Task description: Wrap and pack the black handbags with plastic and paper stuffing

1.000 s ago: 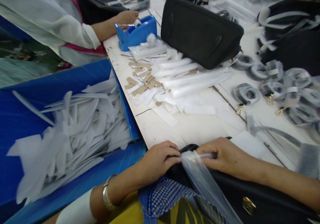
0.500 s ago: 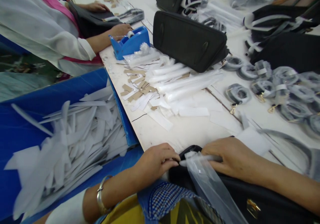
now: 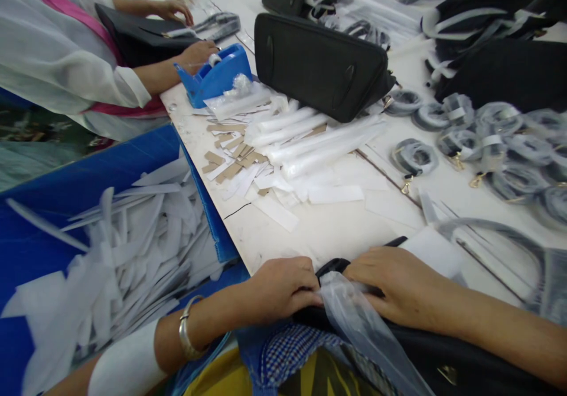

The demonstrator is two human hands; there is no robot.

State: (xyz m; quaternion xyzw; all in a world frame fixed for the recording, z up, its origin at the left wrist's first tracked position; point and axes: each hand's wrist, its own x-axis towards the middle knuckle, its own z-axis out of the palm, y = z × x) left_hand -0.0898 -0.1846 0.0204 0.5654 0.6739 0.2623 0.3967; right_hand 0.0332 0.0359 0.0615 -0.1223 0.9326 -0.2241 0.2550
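A black handbag (image 3: 425, 349) with a gold-coloured clasp (image 3: 447, 374) lies at the table's front edge, against my body. My left hand (image 3: 287, 287) is closed, its thumb and fingers pinching at the bag's left end. On the upper side of the same end, my right hand (image 3: 394, 281) curls over the bag, its fingertips partly hidden. Between the two hands a clear plastic sleeve (image 3: 376, 337) hangs down across the bag's front. What lies under my fingertips is hard to make out.
Left of the table stands a blue bin (image 3: 146, 148) full of white foam strips (image 3: 133, 254). A blue tape dispenser (image 3: 217, 77), paper scraps (image 3: 234, 157), plastic rolls (image 3: 328, 148), another black bag (image 3: 319, 65) and several wrapped straps (image 3: 414, 157) cover the table. A co-worker's hand (image 3: 199, 54) is by the dispenser.
My hands have come closer together at the bag's end. The grey wrapped piece seen between them is now mostly covered. The view has shifted slightly, and the co-worker's far hand has lifted.
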